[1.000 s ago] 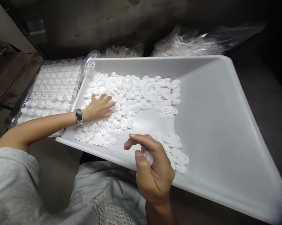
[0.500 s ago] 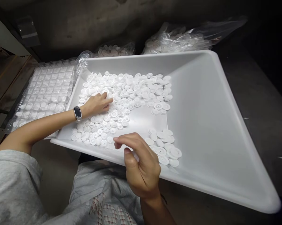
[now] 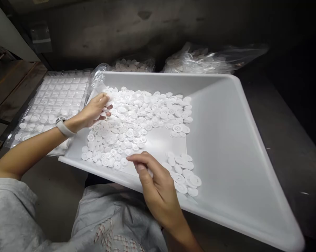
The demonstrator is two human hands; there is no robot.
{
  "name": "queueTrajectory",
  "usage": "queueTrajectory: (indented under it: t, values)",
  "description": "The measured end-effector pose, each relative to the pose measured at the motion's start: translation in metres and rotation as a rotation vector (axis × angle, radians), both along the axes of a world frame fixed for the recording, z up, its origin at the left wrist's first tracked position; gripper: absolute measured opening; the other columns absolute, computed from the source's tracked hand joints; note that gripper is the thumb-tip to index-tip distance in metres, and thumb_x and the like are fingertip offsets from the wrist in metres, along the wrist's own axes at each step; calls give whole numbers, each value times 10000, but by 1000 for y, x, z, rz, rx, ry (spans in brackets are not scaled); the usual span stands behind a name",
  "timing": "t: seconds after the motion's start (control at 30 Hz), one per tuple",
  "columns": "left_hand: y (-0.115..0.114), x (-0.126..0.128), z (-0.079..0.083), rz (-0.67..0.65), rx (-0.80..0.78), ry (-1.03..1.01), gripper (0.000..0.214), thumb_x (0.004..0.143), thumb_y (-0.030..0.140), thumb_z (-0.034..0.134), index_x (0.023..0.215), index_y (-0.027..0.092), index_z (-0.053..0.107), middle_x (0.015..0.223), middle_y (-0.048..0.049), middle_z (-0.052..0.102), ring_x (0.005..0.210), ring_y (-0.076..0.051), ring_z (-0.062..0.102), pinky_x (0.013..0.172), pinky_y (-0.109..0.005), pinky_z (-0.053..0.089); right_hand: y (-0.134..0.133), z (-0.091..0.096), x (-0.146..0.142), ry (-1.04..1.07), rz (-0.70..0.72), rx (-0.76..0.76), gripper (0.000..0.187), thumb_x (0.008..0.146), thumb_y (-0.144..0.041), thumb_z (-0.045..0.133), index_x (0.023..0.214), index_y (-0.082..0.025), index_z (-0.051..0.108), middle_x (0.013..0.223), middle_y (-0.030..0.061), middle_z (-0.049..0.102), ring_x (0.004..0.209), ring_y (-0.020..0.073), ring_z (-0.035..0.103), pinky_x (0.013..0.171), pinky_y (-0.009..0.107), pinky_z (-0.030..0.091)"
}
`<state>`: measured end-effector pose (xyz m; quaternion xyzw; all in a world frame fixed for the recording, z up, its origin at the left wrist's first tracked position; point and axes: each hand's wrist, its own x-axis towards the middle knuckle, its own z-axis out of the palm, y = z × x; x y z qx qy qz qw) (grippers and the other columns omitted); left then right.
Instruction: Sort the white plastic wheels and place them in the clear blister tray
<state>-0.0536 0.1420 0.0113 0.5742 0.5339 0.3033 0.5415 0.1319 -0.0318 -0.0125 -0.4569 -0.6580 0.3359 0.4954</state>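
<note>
Down at the near edge, grey clothing (image 3: pixel 116 206) fills the foreground, a patch of checks showing on it, and above it comes the right hand (image 3: pixel 158 189), over the near rim of the wide white tub (image 3: pixel 226 147). Its fingers are curled, index finger out towards the left, thumb drawn up close beneath; I can't tell whether anything sits in that half-closed palm. Just beyond to its right, a small cluster of discs (image 3: pixel 188 175) lies flat on the tub floor. Across to the left now, the left hand (image 3: pixel 95 110), pale band (image 3: pixel 65 127) at the wrist, is bent over the main spread of white discs (image 3: pixel 158 108). Fingers curved, white showing between them, though the view is too poor to say if a disc is gripped. That spread runs along the far and left parts of the tub floor, piled and overlapping. Outside the tub's left wall, a clear compartment tray (image 3: pixel 65 92) stands with white pieces in its rows. Behind the far rim sit a smaller filled bag (image 3: pixel 133 65) and, to its right, a bigger clear bag (image 3: pixel 197 63), shiny and packed, against a dark backdrop.
</note>
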Motion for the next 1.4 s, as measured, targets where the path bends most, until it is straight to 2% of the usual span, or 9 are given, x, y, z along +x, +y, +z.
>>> queueTrajectory:
  t: [0.1, 0.2, 0.37, 0.6, 0.77, 0.93, 1.2, 1.27, 1.4]
  values:
    - [-39, -7, 14, 125, -283, -313, 216, 931, 328, 438, 770, 186, 415, 700, 22, 424, 481, -13, 384, 395, -129, 246, 6, 15, 4, -130, 65, -47, 180, 986, -161, 446, 1072, -252, 576, 845, -27, 594, 744, 74, 579, 668, 171, 487]
    - [-84, -2, 22, 268, -478, -594, 217, 916, 280, 438, 726, 185, 392, 655, 46, 371, 459, -4, 351, 377, -99, 232, 16, 31, 3, -347, 158, 38, 183, 998, -227, 454, 1170, -234, 516, 841, -16, 592, 647, 74, 549, 558, 171, 455]
    - [-122, 29, 15, 490, -659, -994, 286, 937, 283, 330, 699, 163, 433, 605, 48, 394, 417, 4, 336, 388, -88, 283, 44, 36, -7, -504, 312, 211, 285, 992, -250, 477, 1272, -200, 457, 858, 22, 650, 591, 96, 563, 489, 206, 428]
    - [-119, 44, -8, 618, -768, -1284, 200, 866, 271, 441, 725, 155, 522, 662, 13, 532, 527, -51, 510, 512, -161, 428, 64, 24, -8, -596, 406, 221, 208, 929, -141, 571, 1132, -177, 542, 862, 23, 642, 700, 99, 607, 598, 194, 491]
    - [-117, 36, -12, 571, -759, -1334, 90, 781, 254, 576, 756, 172, 551, 753, 27, 579, 655, -66, 596, 546, -161, 436, 62, 20, -7, -630, 426, 335, 185, 925, -100, 558, 1093, -176, 555, 776, 2, 572, 649, 98, 570, 575, 205, 460]
    - [-115, 33, -17, 510, -747, -1337, 81, 783, 256, 563, 770, 176, 571, 727, 34, 570, 609, -59, 564, 547, -167, 451, 78, 31, -6, -697, 364, 399, 199, 914, -130, 600, 1108, -156, 565, 738, -3, 563, 599, 93, 532, 537, 211, 424]
    - [-114, 38, -17, 461, -730, -1271, 174, 865, 256, 479, 818, 160, 615, 760, 9, 613, 678, -72, 571, 662, -188, 486, 111, 45, -16, -750, 418, 48, 163, 896, -279, 645, 1010, -168, 680, 773, 15, 680, 651, 125, 630, 540, 221, 461]
    - [-114, 37, -16, 453, -720, -1270, 240, 890, 244, 412, 799, 157, 616, 729, 0, 603, 675, -84, 566, 675, -200, 484, 107, 44, -20, -750, 409, 96, 110, 901, -234, 633, 951, -156, 692, 763, 19, 663, 645, 110, 615, 539, 209, 449]
    - [-113, 34, -16, 456, -694, -1285, 363, 915, 253, 303, 888, 171, 656, 720, -19, 612, 696, -120, 578, 710, -242, 486, 96, 40, -24, -912, 296, 451, 154, 930, -218, 589, 999, -138, 701, 655, 4, 546, 510, 85, 464, 430, 220, 332]
